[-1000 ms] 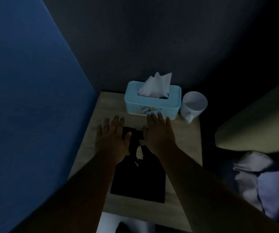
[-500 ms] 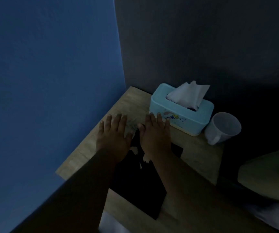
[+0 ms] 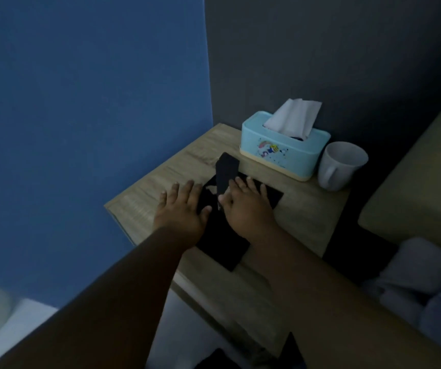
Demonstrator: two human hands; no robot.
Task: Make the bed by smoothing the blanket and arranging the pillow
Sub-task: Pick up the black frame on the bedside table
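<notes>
Both my hands lie flat, palms down, on a wooden bedside table point(image 3: 302, 217). My left hand point(image 3: 182, 206) and my right hand point(image 3: 248, 203) sit side by side, fingers spread, over a flat black patch point(image 3: 222, 243) on the tabletop. Neither hand holds anything. At the right edge I see the olive mattress or bed end point(image 3: 421, 187), and below it a crumpled pale grey-blue blanket point(image 3: 424, 283). No pillow is clearly in view. The room is dim.
A light blue tissue box point(image 3: 283, 150) with a white tissue sticking up stands at the back of the table. A white mug point(image 3: 339, 166) stands right of it. A blue wall point(image 3: 81, 129) is on the left, a dark grey wall point(image 3: 320, 49) behind.
The view has swung, so the table now sits further right and lower. Both hands stay flat on the table over the black patch, a little further from the tissue box.
</notes>
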